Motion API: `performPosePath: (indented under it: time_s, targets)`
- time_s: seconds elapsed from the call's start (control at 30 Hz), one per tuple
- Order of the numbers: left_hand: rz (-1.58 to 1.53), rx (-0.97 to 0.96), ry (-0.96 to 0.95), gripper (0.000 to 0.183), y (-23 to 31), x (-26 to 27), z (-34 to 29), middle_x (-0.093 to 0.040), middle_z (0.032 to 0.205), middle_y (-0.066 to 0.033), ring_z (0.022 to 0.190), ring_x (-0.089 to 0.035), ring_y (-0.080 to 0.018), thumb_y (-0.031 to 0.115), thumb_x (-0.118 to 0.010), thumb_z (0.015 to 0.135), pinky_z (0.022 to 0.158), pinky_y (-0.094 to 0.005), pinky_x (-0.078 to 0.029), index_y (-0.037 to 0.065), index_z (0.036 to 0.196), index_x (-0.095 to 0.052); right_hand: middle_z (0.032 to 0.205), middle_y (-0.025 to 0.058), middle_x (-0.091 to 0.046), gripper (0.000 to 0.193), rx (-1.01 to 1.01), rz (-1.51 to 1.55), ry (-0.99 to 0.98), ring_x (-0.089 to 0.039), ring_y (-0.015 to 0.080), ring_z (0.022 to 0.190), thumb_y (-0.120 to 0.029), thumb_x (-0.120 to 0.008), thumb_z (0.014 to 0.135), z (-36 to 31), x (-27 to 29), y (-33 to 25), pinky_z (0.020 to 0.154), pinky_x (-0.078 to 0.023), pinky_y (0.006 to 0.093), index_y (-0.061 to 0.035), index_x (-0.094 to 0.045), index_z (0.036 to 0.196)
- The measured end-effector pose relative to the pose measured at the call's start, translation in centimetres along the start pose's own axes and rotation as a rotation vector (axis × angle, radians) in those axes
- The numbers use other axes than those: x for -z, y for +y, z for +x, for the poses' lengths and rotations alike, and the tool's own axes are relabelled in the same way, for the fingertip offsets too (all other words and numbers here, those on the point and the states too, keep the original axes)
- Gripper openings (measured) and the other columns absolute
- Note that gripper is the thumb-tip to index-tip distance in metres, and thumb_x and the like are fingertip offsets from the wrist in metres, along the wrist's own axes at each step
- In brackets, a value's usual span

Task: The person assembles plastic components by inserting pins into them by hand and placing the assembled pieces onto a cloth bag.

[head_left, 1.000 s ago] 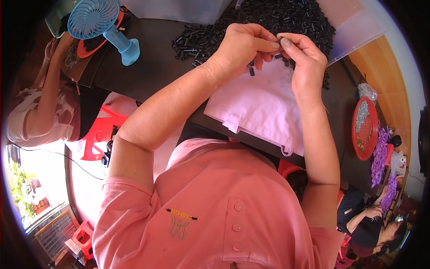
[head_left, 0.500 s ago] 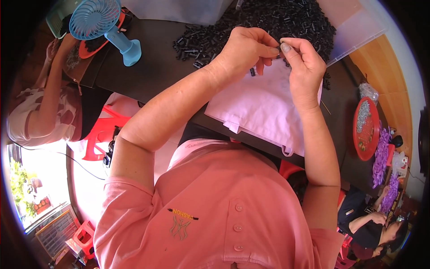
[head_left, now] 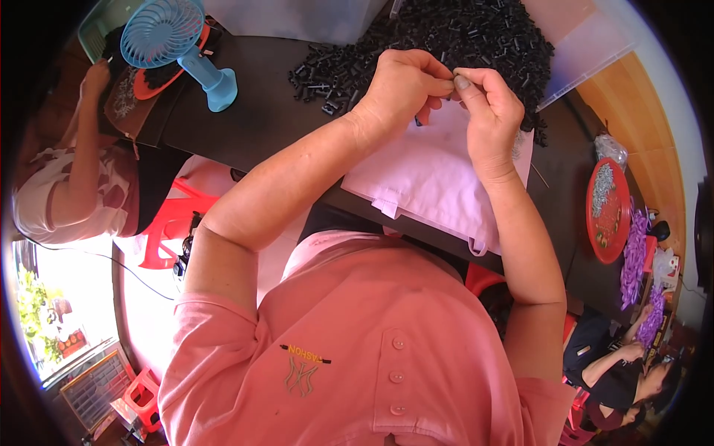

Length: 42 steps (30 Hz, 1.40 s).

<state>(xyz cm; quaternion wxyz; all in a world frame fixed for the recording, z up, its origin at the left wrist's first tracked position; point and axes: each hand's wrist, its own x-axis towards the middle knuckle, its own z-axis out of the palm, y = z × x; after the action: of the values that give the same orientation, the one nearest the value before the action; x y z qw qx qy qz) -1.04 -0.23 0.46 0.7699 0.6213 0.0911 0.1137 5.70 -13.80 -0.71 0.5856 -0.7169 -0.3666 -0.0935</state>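
Observation:
Over a light pink cloth [head_left: 416,171] with loops at its edge, my two hands meet fingertip to fingertip. My left hand [head_left: 401,85] is closed in a pinch, thumb against forefinger. Opposite it, my right hand [head_left: 492,111] pinches too, its thumb tip against the left fingertips. Whatever lies between the fingertips is too small and covered to make out. A dark tip shows just below my left fingers; whether they hold it I cannot tell. Right behind my hands spreads a heap of small black tube-shaped parts [head_left: 476,33].
A blue fan [head_left: 216,85] stands on the dark table [head_left: 260,82] at left. Clear plastic bins [head_left: 297,18] flank the heap. At right are a thin rod [head_left: 540,177], a red tray [head_left: 611,215] of small silvery pieces and purple strips [head_left: 634,260]. Other people sit left and lower right.
My right hand has shifted left and slightly down, so the fingertips are closer together. My left hand has moved only slightly. At far left, another person's arm has moved.

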Motion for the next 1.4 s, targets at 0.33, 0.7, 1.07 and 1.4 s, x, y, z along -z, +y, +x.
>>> performPosePath:
  time_s: [0.33, 0.7, 1.07, 1.4]
  targets:
    - [-0.074, 0.097, -0.035, 0.012, -0.1, 0.3, 0.5, -0.065, 0.081, -0.0101, 0.067, -0.061, -0.0168, 0.005, -0.067, 0.083, 0.059, -0.0288, -0.049, -0.005, 0.090, -0.065, 0.076, 0.0050, -0.061, 0.027, 0.398, -0.494, 0.025, -0.063, 0.0208, 0.063, -0.004, -0.071, 0.064, 0.1, 0.0, -0.6, 0.055, -0.051, 0.0325, -0.0066, -0.060, 0.089]
    - [-0.212, 0.086, -0.201, 0.019, 0.4, 0.4, 0.2, -0.066, 0.087, -0.0118, 0.072, -0.062, -0.0181, 0.011, -0.061, 0.091, 0.059, -0.0296, -0.050, -0.006, 0.098, -0.066, 0.062, 0.0024, -0.053, 0.028, 0.532, -0.497, 0.026, -0.053, 0.0161, 0.047, -0.008, -0.076, 0.061, 0.5, 2.6, -0.6, 0.044, -0.043, 0.0289, -0.0060, -0.059, 0.084]
    - [-0.105, 0.108, -0.260, 0.023, 1.0, -0.8, -0.5, -0.067, 0.091, -0.0116, 0.075, -0.063, -0.0163, 0.017, -0.063, 0.092, 0.056, -0.0278, -0.049, -0.005, 0.094, -0.068, 0.059, 0.0038, -0.054, 0.024, 0.484, -0.421, -0.016, -0.055, 0.0193, 0.047, -0.008, -0.076, 0.067, -0.4, 3.0, 0.6, 0.044, -0.044, 0.0303, -0.0067, -0.056, 0.079]
    - [0.190, -0.410, -0.039, 0.017, 4.3, 0.9, 0.1, -0.066, 0.067, -0.0096, 0.057, -0.062, -0.0142, 0.013, -0.069, 0.081, 0.052, -0.0254, -0.050, -0.003, 0.076, -0.069, 0.064, 0.0039, -0.056, 0.059, 0.249, -0.330, -0.088, -0.058, 0.0189, 0.055, -0.024, -0.082, 0.071, 0.8, 3.7, -1.9, 0.054, -0.047, 0.0315, -0.0130, -0.056, 0.123]
